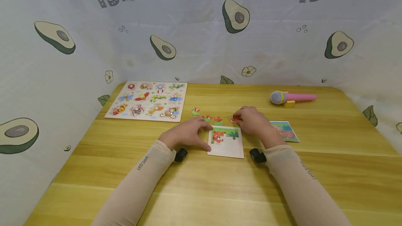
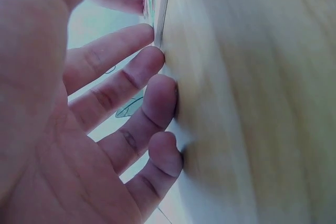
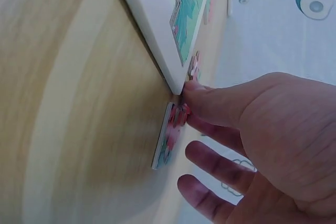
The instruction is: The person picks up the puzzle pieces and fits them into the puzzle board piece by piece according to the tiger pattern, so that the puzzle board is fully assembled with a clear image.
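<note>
A square white puzzle tray (image 1: pixel 225 151) lies on the table, with tiger-face pieces (image 1: pixel 217 136) and a green strip with a dark leafy piece in its upper part. My left hand (image 1: pixel 191 132) is at the tray's left side, thumb by the lower corner and index finger by the upper one. Its other fingers (image 2: pixel 157 100) are loosely extended, tips at the tabletop. Beyond the tray's upper right corner, my right hand (image 1: pixel 255 122) pinches a small red puzzle piece (image 1: pixel 232 118) between thumb and fingers. Fingertips partly hide that piece. Loose pieces (image 1: pixel 218 120) lie along the tray's far edge.
At the back left lies a wooden insect board (image 1: pixel 146 101). A picture card (image 1: pixel 286 131) rests right of my right hand. Farther back sits a pink toy microphone (image 1: pixel 298 97) on a yellow stand (image 1: pixel 289 104). Another loose piece (image 1: pixel 195 111) is near the board.
</note>
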The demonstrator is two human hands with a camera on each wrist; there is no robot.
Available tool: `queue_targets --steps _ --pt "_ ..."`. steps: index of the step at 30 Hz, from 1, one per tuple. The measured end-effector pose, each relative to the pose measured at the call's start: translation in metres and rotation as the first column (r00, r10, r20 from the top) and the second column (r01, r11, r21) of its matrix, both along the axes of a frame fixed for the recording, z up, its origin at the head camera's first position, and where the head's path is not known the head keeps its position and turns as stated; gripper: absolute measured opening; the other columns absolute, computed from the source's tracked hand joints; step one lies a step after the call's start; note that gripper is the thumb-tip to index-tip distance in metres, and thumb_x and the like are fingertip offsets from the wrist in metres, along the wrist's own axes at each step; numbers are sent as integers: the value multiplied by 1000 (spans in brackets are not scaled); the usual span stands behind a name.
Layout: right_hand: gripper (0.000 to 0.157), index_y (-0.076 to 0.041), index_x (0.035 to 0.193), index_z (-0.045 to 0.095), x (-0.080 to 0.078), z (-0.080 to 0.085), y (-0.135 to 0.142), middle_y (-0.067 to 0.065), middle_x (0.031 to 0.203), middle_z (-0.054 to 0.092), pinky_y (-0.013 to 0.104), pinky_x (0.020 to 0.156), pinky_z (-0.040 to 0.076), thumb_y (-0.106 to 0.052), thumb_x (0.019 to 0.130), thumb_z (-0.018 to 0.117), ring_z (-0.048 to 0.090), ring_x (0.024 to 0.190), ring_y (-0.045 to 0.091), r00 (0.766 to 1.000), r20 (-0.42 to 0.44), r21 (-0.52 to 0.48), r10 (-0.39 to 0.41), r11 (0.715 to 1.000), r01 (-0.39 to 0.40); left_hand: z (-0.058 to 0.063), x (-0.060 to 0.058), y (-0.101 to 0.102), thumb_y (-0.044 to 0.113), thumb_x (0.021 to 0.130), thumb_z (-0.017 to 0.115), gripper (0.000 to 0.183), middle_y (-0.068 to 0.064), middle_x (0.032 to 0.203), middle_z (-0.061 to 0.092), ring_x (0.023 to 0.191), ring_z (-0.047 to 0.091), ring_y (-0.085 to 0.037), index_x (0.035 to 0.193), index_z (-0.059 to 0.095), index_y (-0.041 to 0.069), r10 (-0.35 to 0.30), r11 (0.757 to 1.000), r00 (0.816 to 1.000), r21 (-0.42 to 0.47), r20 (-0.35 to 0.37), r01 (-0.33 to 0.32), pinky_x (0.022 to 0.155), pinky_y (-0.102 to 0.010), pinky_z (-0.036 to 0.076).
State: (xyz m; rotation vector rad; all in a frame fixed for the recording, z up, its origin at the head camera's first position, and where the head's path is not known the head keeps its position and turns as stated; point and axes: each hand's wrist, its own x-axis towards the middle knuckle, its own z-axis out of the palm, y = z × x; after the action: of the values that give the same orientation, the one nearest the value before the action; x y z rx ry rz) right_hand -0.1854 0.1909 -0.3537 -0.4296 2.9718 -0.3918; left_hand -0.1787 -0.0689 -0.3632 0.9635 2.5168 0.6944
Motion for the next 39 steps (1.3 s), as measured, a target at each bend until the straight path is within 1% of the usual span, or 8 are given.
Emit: queue_targets --steps 3,7,10,19,25,30,33,39 --pt "23 0 119 70 0 0 -1 17 115 63 54 94 47 -7 97 67 57 105 36 1000 8 -15 -9 1000 9 -1 0 0 43 76 89 70 -4 143 54 146 30 -25 134 64 14 -3 1000 1000 3 -7 3 117 -35 24" --pt "28 -2 123 67 0 0 1 15 109 61 51 89 48 -7 95 70 57 96 31 999 32 -40 -18 999 20 -3 0 0 44 75 89 71 -4 142 53 142 37 -24 135 64 15 -6 1000 1000 1 -10 6 115 -35 28" --pt "32 -4 126 66 0 1 4 14 107 61 49 87 49 -7 95 70 58 94 30 999 49 -56 -15 998 18 -3 0 1 44 75 89 71 -4 143 53 143 35 -24 135 64 15 -6 1000 1000 0 -6 6 115 -36 27" --pt "22 -5 121 67 1 3 10 9 88 59 34 64 47 -9 100 63 56 71 22 992 116 -178 -46 982 66 -5 0 2 45 76 89 72 -2 146 52 148 26 -23 136 63 16 -6 1000 1000 -4 9 6 117 -35 24" --pt "21 -5 120 64 7 8 13 9 89 61 33 61 48 -11 100 63 56 70 22 989 139 -267 -46 960 82 -4 0 2 44 76 89 70 -3 142 53 143 35 -22 135 63 15 -14 1000 1000 1 -6 14 115 -34 27" --pt "23 -6 119 65 16 13 16 10 95 63 34 66 49 -15 98 67 58 80 25 988 151 -335 -32 939 82 -2 -1 1 43 76 89 70 -3 140 54 143 35 -22 134 64 14 -17 1000 1000 9 -12 17 116 -34 26" --pt "24 -6 118 65 24 15 17 9 94 64 35 68 48 -17 97 69 57 83 25 984 175 -381 -10 921 77 -3 -2 0 44 76 89 70 -2 141 54 145 32 -23 134 64 14 -15 1000 1000 11 -9 16 116 -34 24" --pt "21 -3 114 66 39 15 15 7 89 66 34 65 45 -12 96 70 56 78 23 969 241 -470 60 880 63 -3 -3 -1 45 76 89 70 0 133 58 142 36 -22 134 63 15 -17 1000 1000 10 -16 17 116 -34 26"
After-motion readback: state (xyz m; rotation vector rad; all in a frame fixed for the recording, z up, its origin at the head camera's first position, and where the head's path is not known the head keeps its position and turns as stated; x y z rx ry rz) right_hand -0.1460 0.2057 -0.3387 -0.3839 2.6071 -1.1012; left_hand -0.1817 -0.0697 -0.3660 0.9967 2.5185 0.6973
